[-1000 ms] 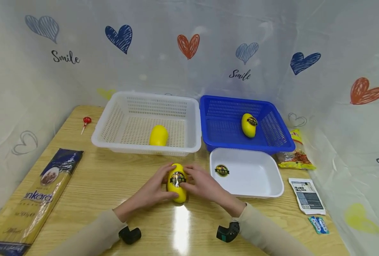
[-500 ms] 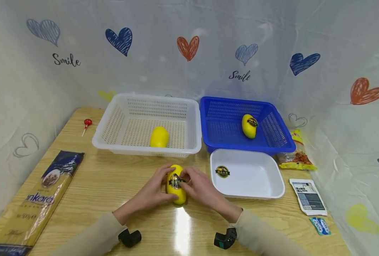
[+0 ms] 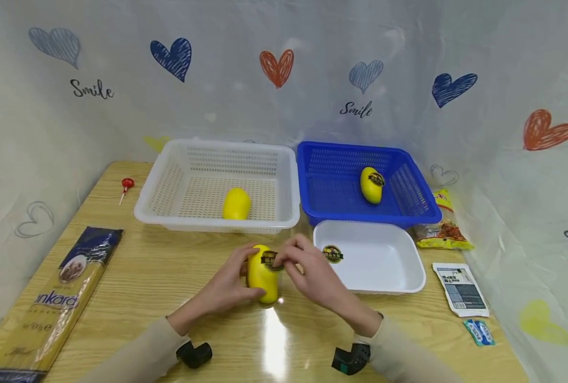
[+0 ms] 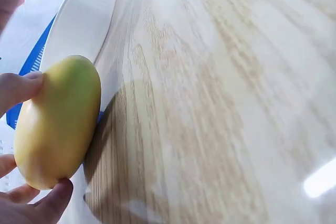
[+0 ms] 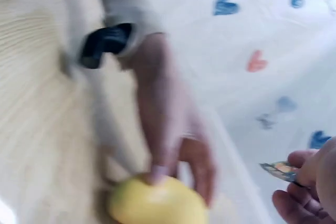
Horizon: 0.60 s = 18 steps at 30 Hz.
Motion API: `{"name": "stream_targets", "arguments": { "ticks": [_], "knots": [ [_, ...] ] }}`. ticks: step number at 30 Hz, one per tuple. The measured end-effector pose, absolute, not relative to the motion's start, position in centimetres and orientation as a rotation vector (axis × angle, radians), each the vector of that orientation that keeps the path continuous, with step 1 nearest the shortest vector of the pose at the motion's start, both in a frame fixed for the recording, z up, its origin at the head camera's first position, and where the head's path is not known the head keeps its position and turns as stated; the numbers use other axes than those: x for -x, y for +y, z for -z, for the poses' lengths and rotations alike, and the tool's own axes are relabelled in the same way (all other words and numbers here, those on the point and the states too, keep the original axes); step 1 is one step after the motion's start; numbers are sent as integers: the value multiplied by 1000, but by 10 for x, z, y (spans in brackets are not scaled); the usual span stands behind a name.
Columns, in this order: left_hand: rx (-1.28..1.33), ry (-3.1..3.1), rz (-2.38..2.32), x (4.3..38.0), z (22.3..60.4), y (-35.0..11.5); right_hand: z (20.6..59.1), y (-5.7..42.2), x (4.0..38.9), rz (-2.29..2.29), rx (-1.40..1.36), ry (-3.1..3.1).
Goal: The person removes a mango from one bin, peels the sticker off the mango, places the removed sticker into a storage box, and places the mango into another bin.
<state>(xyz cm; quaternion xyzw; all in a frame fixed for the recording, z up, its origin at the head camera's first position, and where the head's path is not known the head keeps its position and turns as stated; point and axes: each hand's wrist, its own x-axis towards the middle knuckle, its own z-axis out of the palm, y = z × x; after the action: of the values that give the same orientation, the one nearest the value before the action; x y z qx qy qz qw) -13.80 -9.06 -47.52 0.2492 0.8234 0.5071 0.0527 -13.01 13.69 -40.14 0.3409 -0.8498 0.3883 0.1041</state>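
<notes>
A yellow mango [image 3: 263, 284] lies on the table in front of the baskets, gripped by my left hand [image 3: 226, 279] with thumb and fingers around its side. The left wrist view shows the mango's [image 4: 60, 124] bare, greenish-yellow flank. My right hand [image 3: 314, 274] pinches a black and gold sticker [image 3: 270, 260] by its edge. From the head that sticker overlaps the mango's upper right; in the right wrist view the sticker [image 5: 281, 170] is in the fingertips, apart from the fruit.
Behind the hands stand a white basket [image 3: 161, 219] holding a plain mango [image 3: 236, 205] and a blue basket [image 3: 327, 199] holding a stickered mango [image 3: 370, 189]. A white tray [image 3: 375, 266] bears another sticker [image 3: 332, 254]. Spaghetti [image 3: 56, 300], a lollipop [image 3: 128, 184] and snack packets [image 3: 461, 290] lie around.
My right hand has peeled the sticker off the mango's face and drawn it up and to the right. The left hand keeps its grip on the mango in nearly the same place.
</notes>
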Motion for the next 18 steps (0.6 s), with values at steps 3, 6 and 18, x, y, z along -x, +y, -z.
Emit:
{"name": "stream_targets", "arguments": {
  "ticks": [3, 6, 18],
  "knots": [
    [-755, 2455, -1576, 138, 476, -94, 387, 160, 136, -1297, -841, -2550],
    [-772, 2389, -1613, 139, 476, -94, 384, 192, 146, -1416, -645, -2673],
    [-769, 2328, -1624, 140, 475, -96, 426, 296, 186, -1342, -210, -3129]
  ]
}}
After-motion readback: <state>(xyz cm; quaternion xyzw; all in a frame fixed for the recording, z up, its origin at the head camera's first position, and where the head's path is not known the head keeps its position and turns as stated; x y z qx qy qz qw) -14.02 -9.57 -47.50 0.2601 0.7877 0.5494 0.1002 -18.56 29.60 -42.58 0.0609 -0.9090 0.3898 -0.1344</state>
